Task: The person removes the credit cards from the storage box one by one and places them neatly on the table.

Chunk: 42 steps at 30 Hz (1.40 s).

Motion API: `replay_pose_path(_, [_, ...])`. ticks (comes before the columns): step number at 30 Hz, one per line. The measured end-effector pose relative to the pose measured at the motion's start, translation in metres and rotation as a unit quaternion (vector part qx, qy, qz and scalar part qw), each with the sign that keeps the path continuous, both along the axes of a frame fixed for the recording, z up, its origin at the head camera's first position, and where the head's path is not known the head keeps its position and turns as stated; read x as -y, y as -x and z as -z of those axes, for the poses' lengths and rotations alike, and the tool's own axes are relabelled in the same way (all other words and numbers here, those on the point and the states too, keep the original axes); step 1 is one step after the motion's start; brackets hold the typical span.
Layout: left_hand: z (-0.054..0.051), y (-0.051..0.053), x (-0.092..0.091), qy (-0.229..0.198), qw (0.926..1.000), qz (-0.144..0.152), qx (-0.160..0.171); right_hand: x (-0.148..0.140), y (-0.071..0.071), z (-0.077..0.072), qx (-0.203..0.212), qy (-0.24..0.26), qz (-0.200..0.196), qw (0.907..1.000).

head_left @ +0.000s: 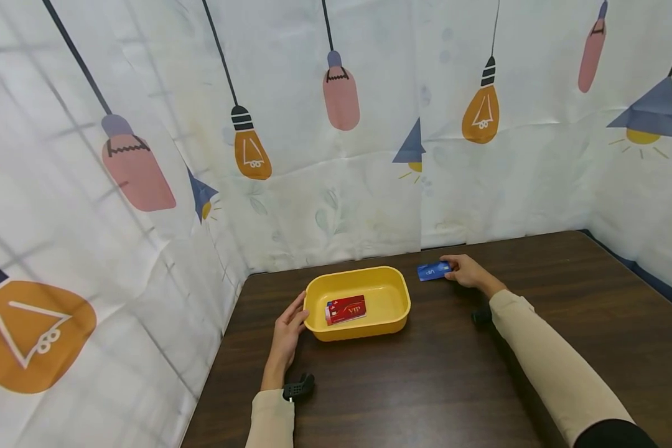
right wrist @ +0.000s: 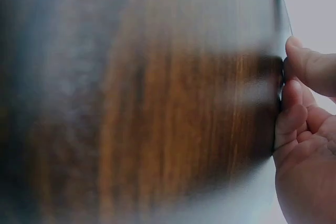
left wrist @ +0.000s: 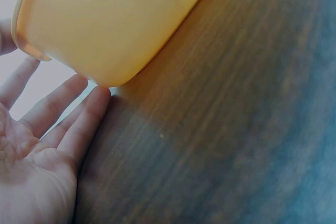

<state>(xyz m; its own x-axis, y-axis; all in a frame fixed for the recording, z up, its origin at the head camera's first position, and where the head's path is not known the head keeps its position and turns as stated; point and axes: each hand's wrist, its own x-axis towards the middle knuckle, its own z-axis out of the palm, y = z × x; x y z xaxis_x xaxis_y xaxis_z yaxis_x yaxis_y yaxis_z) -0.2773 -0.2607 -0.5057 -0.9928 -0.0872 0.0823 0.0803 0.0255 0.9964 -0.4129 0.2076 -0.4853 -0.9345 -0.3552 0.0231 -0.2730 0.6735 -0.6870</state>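
A yellow plastic basket (head_left: 382, 311) stands on the dark table, with several cards (head_left: 345, 309) stacked inside; the red top one reads VIP. My left hand (head_left: 288, 330) is at the basket's left end, its fairly straight fingers (left wrist: 86, 124) touching the outer wall in the left wrist view. To the right of the basket, my right hand (head_left: 466, 272) pinches a blue card (head_left: 432, 270) by its right end, low over the tabletop. Whether the card touches the table I cannot tell. In the right wrist view the curled fingers (right wrist: 291, 121) are close to the wood; the card cannot be made out.
The dark wood-grain table (head_left: 403, 392) reaches back to a white curtain (head_left: 369, 205) printed with lamps and bulbs. Black straps (head_left: 299, 387) circle the wrists. More curtain hangs along the left and right sides.
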Motion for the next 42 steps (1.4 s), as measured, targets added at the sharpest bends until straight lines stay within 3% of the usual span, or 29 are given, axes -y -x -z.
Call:
replay_pose_path(19, [0.003,0.001,0.002,0.003,1.0000,0.007,0.002,-0.001,0.011,0.003,-0.043,-0.054,-0.019,0.9974])
replay_pose_path(42, [0.001,0.000,0.002,-0.001,1.0000,0.006,0.002,0.002,0.014,-0.004,-0.012,-0.066,-0.020,0.9976])
